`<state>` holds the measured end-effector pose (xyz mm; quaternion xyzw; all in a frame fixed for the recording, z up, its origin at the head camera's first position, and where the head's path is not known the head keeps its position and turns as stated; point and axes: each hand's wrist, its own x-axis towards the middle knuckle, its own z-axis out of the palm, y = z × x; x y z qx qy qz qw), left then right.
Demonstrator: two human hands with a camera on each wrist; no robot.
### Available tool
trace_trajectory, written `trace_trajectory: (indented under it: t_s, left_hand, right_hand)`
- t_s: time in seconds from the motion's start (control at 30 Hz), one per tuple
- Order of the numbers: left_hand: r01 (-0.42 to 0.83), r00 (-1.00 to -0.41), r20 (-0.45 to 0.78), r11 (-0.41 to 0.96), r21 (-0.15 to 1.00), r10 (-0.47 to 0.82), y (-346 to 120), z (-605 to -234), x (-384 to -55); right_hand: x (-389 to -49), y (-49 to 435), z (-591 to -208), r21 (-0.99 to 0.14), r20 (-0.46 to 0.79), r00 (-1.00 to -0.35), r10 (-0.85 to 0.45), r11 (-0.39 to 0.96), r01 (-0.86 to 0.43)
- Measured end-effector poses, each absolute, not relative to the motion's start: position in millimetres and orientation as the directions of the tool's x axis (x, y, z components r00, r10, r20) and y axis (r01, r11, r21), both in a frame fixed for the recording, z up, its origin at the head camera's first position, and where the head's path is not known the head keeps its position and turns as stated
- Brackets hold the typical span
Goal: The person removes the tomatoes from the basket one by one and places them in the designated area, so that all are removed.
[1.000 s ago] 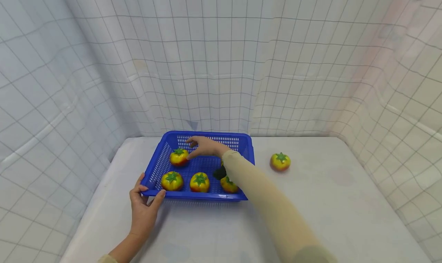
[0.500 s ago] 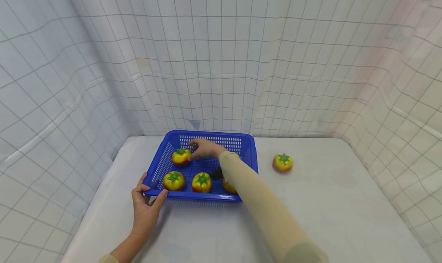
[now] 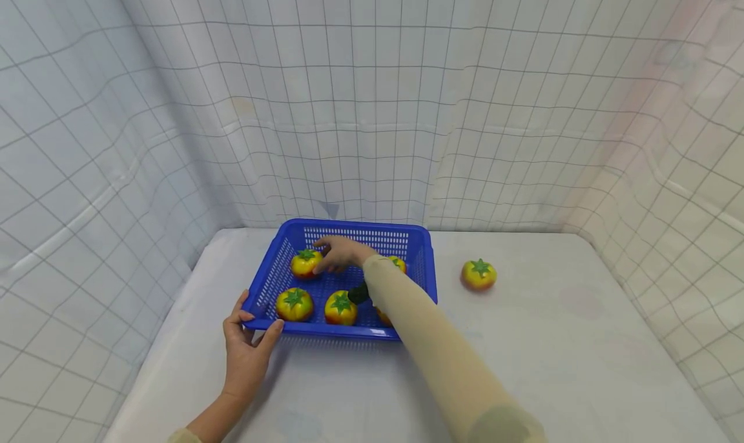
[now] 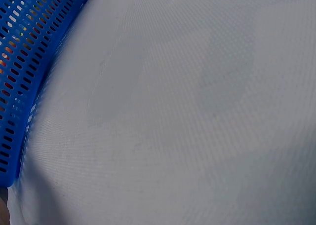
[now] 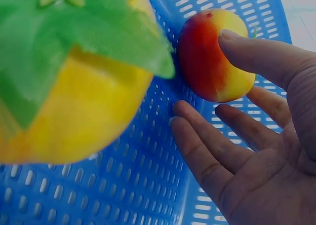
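A blue perforated plastic basket [image 3: 349,330] holds several yellow-and-red toy tomatoes with green star-shaped leaf caps. My left hand [image 3: 247,359] grips its front left corner, thumb on the front rim and fingers along the left side. Inside the basket, my right hand [image 3: 343,250] is beside the back left tomato [image 3: 306,264]. In the right wrist view the thumb overlaps this tomato [image 5: 207,57], while the other fingers [image 5: 197,146] stretch out below it, loosely spread. Another tomato [image 5: 89,111] fills the upper left of that view, close to the camera.
One tomato [image 3: 479,275] lies outside the basket, to its right on the white table [image 3: 558,339]. Front tomatoes [image 3: 294,305] line the near wall; the right sleeve [image 3: 430,339] partly covers those on the right. Gridded white curtains [image 3: 360,107] surround the table.
My right hand has turned slightly and its forearm has shifted a little left over the basket. The left hand keeps its grip. The whole head view has drifted slightly.
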<state>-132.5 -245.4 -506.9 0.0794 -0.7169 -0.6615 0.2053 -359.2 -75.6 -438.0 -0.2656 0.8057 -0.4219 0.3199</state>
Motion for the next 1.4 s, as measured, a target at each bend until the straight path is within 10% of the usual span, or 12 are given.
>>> trace_trajectory:
  t_s: [1.4]
  left_hand:
    - [0.133, -0.907, 0.175, 0.134, 0.982, -0.382, -244.6, -507.8, -131.5]
  right_hand:
    - [-363.1, -82.8, -445.4, -0.859, -0.339, -0.621, -0.707, 0.502, -0.103]
